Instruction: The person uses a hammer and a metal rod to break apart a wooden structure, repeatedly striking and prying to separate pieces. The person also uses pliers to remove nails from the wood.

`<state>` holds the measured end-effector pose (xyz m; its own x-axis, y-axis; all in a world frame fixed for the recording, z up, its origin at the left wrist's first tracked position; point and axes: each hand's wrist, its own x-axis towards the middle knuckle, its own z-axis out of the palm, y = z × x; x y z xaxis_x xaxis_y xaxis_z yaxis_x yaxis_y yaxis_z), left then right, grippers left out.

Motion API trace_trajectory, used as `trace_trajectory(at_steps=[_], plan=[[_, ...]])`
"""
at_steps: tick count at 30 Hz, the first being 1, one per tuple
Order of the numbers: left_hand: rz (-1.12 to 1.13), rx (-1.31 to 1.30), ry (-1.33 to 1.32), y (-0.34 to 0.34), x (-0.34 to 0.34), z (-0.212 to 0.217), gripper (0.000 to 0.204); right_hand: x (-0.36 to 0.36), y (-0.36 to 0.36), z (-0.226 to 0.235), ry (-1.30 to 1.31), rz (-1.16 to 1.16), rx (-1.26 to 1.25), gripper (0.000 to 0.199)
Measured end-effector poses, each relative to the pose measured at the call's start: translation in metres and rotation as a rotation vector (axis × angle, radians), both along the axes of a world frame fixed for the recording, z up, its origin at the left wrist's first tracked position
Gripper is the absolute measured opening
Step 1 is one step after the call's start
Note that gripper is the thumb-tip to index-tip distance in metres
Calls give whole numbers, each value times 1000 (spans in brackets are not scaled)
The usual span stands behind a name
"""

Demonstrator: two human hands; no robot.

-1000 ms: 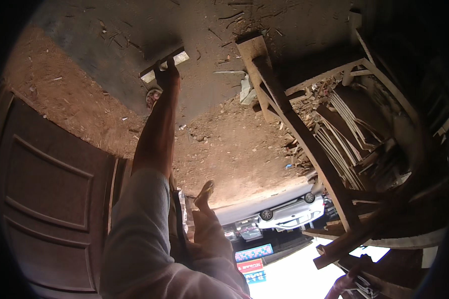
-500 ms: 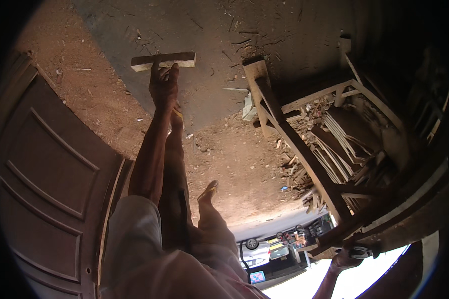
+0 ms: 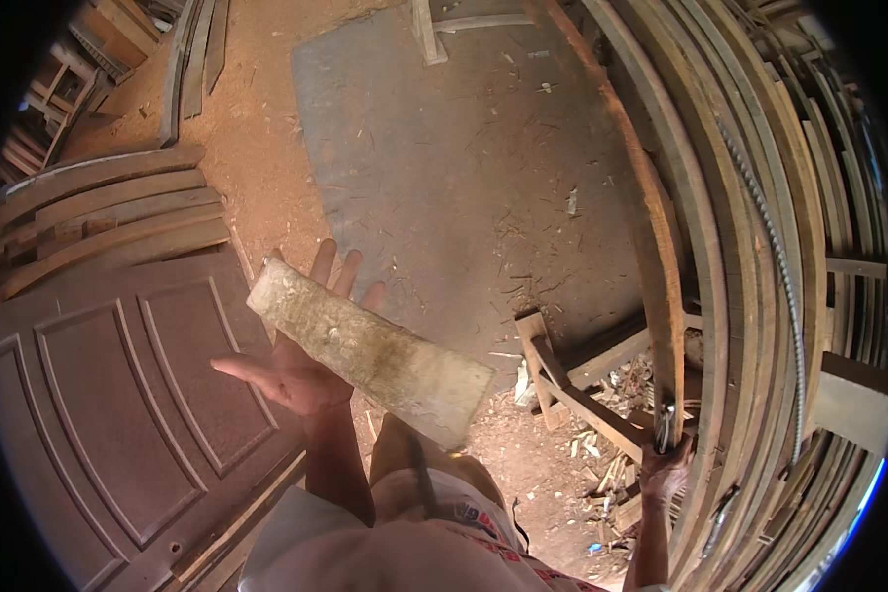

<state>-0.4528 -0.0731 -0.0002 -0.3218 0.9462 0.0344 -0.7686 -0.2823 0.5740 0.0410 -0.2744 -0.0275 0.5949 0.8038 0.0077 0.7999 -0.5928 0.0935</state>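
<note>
A short, worn wooden block [image 3: 375,350] slants above my left hand [image 3: 301,370] and hides part of it. The palm is turned up, with the thumb and fingers spread apart, so this hand is open. I cannot tell whether the block rests on the palm or is clear of it. Lower right, beside the stacked boards, my right hand [image 3: 666,469] is closed around a shiny metal tool [image 3: 665,426]. Its kind is hard to make out, as the fingers cover part of it.
Long boards [image 3: 705,197] stand in a dense stack on the right, with a ribbed metal rod [image 3: 765,222] along them. A brown panelled door [image 3: 118,405] lies at left below stacked planks [image 3: 118,212]. A wooden frame [image 3: 592,409] and scraps lie near my right arm.
The view has swung round to show the board stack. My left hand has gone from gripping the wooden block low by my foot to spread fingers, palm up, beneath it.
</note>
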Motion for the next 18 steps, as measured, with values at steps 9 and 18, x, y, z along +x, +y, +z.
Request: trace_trajectory(at_steps=[9,18], plan=[[-773,-362,-172,-58,72,38,65,-5,7,11,66,65,94,76],[-894,-426,589,-58,186,21,45,6,-20,7,153,211,106,92]])
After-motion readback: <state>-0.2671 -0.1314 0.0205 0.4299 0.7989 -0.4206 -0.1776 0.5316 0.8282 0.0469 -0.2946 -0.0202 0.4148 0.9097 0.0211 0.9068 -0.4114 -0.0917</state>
